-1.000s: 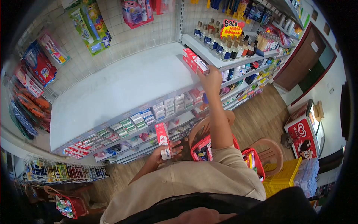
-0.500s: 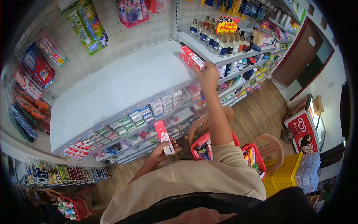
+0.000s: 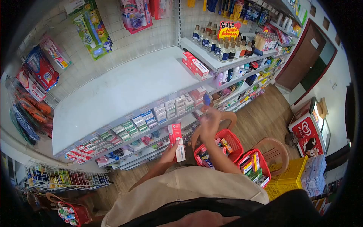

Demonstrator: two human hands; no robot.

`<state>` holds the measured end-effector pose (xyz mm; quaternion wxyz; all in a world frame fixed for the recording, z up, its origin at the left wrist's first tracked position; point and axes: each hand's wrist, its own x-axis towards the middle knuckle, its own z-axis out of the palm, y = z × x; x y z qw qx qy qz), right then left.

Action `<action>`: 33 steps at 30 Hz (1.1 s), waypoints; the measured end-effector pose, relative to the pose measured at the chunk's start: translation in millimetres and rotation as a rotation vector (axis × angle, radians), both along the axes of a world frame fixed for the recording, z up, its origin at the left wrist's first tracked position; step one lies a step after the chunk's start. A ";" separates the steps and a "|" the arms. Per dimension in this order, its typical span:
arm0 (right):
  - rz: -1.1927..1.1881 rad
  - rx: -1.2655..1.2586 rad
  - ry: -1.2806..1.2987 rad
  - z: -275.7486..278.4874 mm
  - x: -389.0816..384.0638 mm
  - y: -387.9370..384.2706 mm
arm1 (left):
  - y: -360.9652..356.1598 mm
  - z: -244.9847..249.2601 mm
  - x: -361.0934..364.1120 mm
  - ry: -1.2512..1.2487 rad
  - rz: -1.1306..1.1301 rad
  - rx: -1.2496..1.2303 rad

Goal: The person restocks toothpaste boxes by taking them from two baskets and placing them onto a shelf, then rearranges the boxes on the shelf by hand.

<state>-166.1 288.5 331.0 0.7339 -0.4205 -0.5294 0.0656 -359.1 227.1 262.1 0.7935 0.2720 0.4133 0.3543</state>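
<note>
My left hand (image 3: 171, 153) is closed around a red and white toothpaste box (image 3: 176, 132), held tilted in front of the shelf's front edge. My right hand (image 3: 210, 120) is smeared by motion over the space between the shelf and the red baskets, so its fingers are hard to read. More red and white toothpaste boxes (image 3: 194, 66) lie side by side at the right end of the white top shelf (image 3: 121, 87), apart from both hands.
Small boxes (image 3: 140, 122) line the shelf below. Perfume bottles (image 3: 224, 51) stand on the adjoining shelf at right. Red baskets (image 3: 236, 145) full of goods sit on chairs by my right side, near a yellow crate (image 3: 289, 174). Packaged toothbrushes (image 3: 90, 32) hang behind.
My right hand has let go of the toothpaste boxes on the shelf and drawn back toward me. My left hand has moved slightly right and turned its toothpaste box more upright.
</note>
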 end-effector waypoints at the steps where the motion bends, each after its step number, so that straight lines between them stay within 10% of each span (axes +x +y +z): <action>1: 0.081 -0.129 -0.054 -14.9 -5.2 -29.3 | 0.1 1.0 8.3 -0.002 0.003 -0.001; 3: 0.195 -0.323 -0.130 -30.1 -14.4 -77.2 | 3.2 12.1 25.1 -0.291 0.107 0.073; 11: 0.115 -0.464 -0.135 -39.0 -4.7 -107.0 | 27.3 33.1 85.5 -0.141 -0.046 0.204; 14: 0.381 -0.693 0.539 -12.9 7.6 -105.2 | 36.5 50.8 92.0 -0.081 -0.073 0.316; 17: 0.354 -0.561 0.535 -11.4 20.4 -93.9 | 40.7 61.2 80.0 -0.026 -0.127 0.363; 22: -0.178 -0.382 -0.199 1.1 37.4 -58.6 | 47.0 2.2 42.0 0.159 -0.088 0.164; 33: -0.199 -0.309 -0.240 -26.7 16.1 31.8 | 15.6 -132.4 -26.8 0.388 -0.031 0.028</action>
